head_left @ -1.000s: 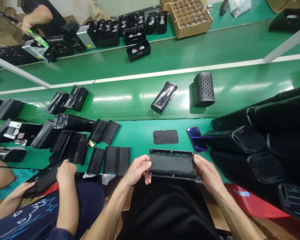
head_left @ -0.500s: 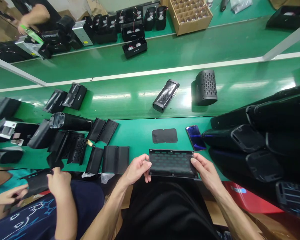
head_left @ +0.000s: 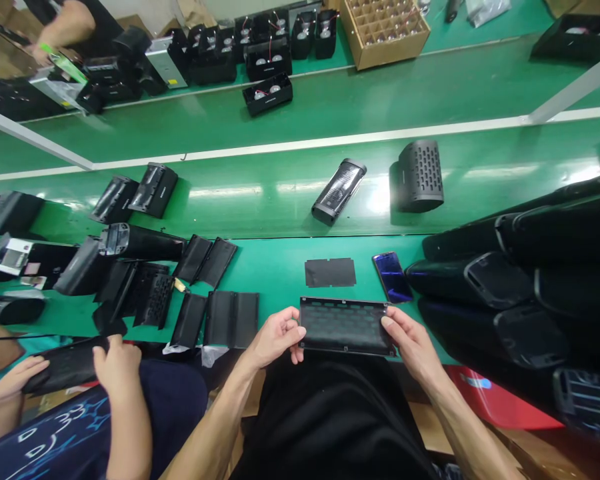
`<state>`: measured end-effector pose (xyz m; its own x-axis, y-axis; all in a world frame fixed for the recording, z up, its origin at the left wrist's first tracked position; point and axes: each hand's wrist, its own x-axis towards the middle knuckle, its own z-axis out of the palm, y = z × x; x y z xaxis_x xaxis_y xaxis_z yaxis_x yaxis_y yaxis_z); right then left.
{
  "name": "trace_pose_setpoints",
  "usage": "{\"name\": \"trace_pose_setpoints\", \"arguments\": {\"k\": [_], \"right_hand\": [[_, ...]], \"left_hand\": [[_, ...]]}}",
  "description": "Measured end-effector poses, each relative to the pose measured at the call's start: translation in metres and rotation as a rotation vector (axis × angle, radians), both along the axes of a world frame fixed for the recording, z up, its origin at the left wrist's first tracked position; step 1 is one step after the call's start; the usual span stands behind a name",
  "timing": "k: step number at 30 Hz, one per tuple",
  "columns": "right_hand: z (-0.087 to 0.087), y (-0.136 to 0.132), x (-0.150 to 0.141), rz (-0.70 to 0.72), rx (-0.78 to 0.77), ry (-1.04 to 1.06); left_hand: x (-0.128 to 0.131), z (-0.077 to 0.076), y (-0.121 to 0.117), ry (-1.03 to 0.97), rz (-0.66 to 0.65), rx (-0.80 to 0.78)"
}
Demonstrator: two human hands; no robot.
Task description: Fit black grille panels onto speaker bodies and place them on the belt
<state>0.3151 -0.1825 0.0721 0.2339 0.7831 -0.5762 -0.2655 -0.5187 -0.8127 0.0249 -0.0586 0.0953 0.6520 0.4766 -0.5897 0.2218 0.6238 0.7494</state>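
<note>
The person's left hand (head_left: 279,337) is half closed and pinches, between thumb and bent fingers, the left end of a black rectangular plastic panel (head_left: 347,327) with rows of slots. The right hand (head_left: 413,337) grips the opposite end, its thumb pressing near the edge. The panel is in front of the lap, at the near edge of the green table (head_left: 275,267).

Just beyond it, a thin dark grey rectangular sheet (head_left: 330,273) lies flat, and to its right lies a dark smartphone (head_left: 393,277) with a shiny bluish screen. Farther away, an open black box-shaped housing (head_left: 270,103) contains two round pale parts and red wire. Behind it, to the right, a brown cardboard box (head_left: 395,47) is divided into many small cells; these contain small shiny pieces, which I cannot identify.
</note>
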Motion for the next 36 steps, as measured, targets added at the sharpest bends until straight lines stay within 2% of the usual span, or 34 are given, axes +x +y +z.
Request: {"name": "trace_pose_setpoints", "arguments": {"k": [8,16,21,24,26,29,31,33,36], "right_hand": [[-0.001,0.000,0.002,-0.004,0.026,-0.040],[0.002,0.006,0.004,-0.020,0.009,-0.115],[0.003,0.016,0.001,-0.088,-0.013,-0.036],[0.004,0.034,-0.011,-0.185,-0.011,0.093],[0.004,0.048,-0.026,-0.215,0.002,0.146],[-0.005,0.070,-0.048,-0.136,0.045,0.162],[-0.015,0.088,-0.050,-0.066,0.075,0.131],[-0.025,0.114,-0.036,-0.051,0.098,0.062],[-0.038,0.174,0.010,-0.149,0.151,-0.119]], "left_hand": [[-0.001,-0.002,0.002,-0.023,0.021,-0.002],[0.002,0.002,0.007,-0.051,0.047,-0.011],[0.000,-0.011,0.009,-0.102,0.129,-0.079],[0.006,-0.026,0.007,-0.283,0.285,-0.140],[0.017,-0.036,0.007,-0.404,0.387,-0.124],[0.038,-0.047,0.014,-0.478,0.462,-0.065],[0.046,-0.053,0.023,-0.497,0.497,-0.062],[0.043,-0.060,0.033,-0.524,0.557,-0.066],[0.024,-0.076,0.043,-0.575,0.641,-0.079]]}}
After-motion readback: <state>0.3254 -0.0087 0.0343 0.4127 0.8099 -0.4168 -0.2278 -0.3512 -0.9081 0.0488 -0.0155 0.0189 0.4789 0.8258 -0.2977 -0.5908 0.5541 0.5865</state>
